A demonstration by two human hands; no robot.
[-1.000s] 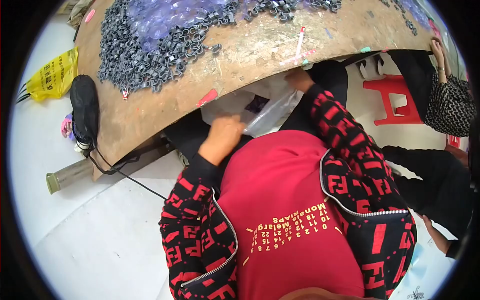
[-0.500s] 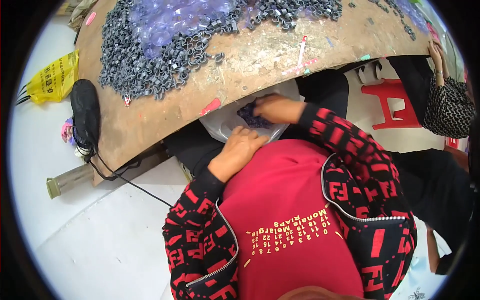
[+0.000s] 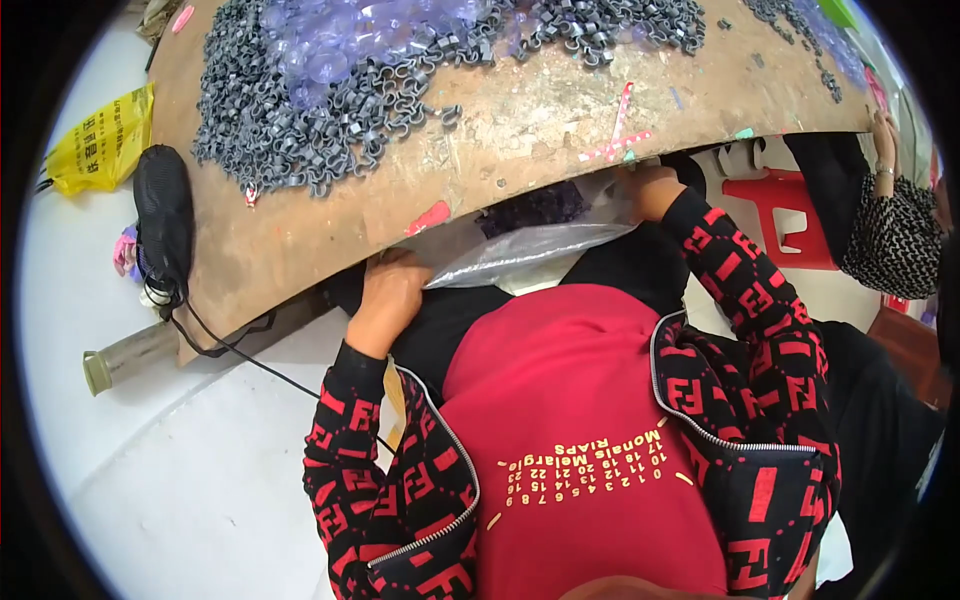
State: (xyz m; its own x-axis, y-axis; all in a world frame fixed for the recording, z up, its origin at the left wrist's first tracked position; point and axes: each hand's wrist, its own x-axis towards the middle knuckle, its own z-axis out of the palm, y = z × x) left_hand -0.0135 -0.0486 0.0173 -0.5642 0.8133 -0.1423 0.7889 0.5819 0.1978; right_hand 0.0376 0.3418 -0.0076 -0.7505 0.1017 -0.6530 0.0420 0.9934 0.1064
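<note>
A clear plastic bag (image 3: 545, 245) is stretched open across my lap, below the table's near edge. Inside it lie dark purple pieces (image 3: 535, 207), partly hidden by the table. My left hand (image 3: 388, 300) grips the bag's left rim, its fingertips partly under the edge. On the opposite side, my right hand (image 3: 650, 190) is closed on the bag's right rim, with the fingers partly hidden. On the table, a heap of grey plastic clips (image 3: 290, 140) surrounds a pile of clear purple plastic pieces (image 3: 330, 50).
The worn wooden table (image 3: 520, 120) curves across in front of me. A black pouch (image 3: 163, 220) with a cord hangs at its left edge, near a yellow bag (image 3: 105, 140) and a clear bottle (image 3: 125, 358). At right are a red stool (image 3: 790, 215) and another person's hand (image 3: 885, 140).
My right hand has come out of the bag and moved right to its rim. My left hand has shifted left, and the bag's mouth is now pulled wide between them.
</note>
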